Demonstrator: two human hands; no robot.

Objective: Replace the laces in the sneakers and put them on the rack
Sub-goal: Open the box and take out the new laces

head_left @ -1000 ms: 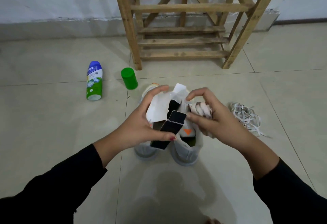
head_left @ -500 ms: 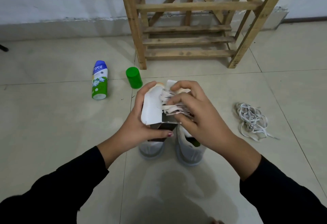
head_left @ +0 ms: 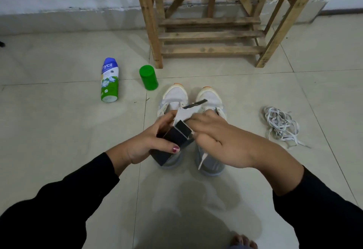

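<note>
While the left hand (head_left: 155, 142) grips the small black box (head_left: 172, 140) above the sneakers (head_left: 210, 99), the right hand (head_left: 222, 140) has closed over its open mouth, new laces now hidden beneath (visible a second ago). Extraction appears ongoing; relacing not begun. Old laces (head_left: 280, 127) lie well apart; rack (head_left: 210, 22) stands empty beyond

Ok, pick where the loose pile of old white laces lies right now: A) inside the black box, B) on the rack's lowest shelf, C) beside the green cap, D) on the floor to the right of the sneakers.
D: the pile of old laces lies on the floor tile to the right of the sneakers, apart from them.
</note>
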